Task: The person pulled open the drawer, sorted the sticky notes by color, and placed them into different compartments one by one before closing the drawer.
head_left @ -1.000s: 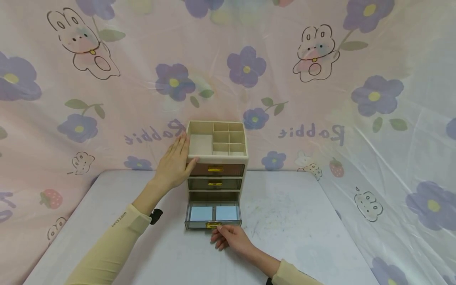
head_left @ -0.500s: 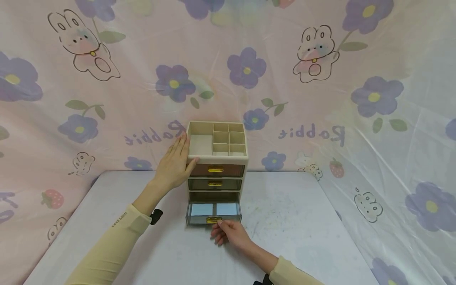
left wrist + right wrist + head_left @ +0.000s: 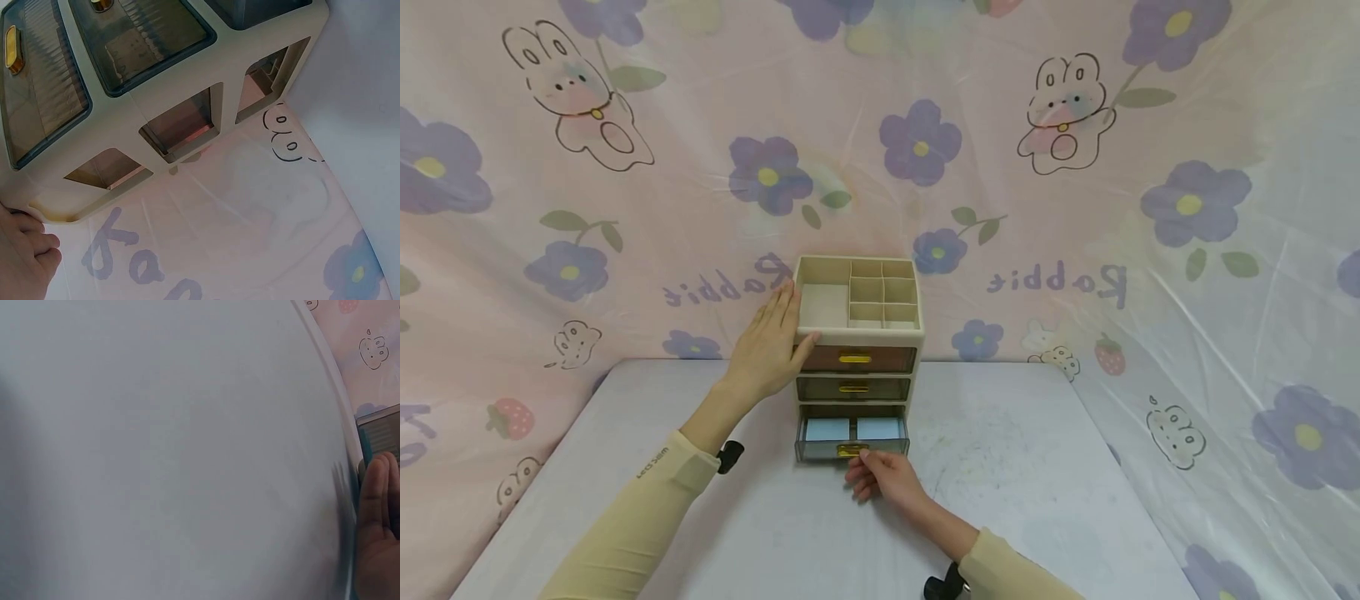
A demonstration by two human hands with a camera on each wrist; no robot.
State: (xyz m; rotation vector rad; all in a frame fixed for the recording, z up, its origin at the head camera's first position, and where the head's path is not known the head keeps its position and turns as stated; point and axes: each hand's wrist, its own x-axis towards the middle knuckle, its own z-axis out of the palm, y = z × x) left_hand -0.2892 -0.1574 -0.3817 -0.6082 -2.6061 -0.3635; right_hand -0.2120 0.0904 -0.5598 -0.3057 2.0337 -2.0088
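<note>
A cream desktop drawer organizer (image 3: 861, 337) stands against the back cloth, its top split into compartments. My left hand (image 3: 763, 348) lies along its left side, fingers straight and thumb over the front corner. In the left wrist view, the organizer's side wall (image 3: 225, 100) shows cut-out windows, and part of the left hand (image 3: 28, 253) appears at lower left. The bottom drawer (image 3: 880, 451), smoky and clear, stands partly out with two pale blue rectangles (image 3: 827, 429) inside. My right hand (image 3: 891, 483) touches its gold handle (image 3: 850, 450) with a fingertip, the other fingers relaxed below.
Two upper drawers, the top drawer (image 3: 891, 359) and the middle drawer (image 3: 887, 389), are closed. A white table (image 3: 1000, 483) spreads around the organizer. Behind it hangs a pink cloth (image 3: 850, 108) printed with rabbits and flowers.
The bottom drawer has slid inward, toward the organizer, with my right hand moving forward along with it. My left hand has stayed on the side wall.
</note>
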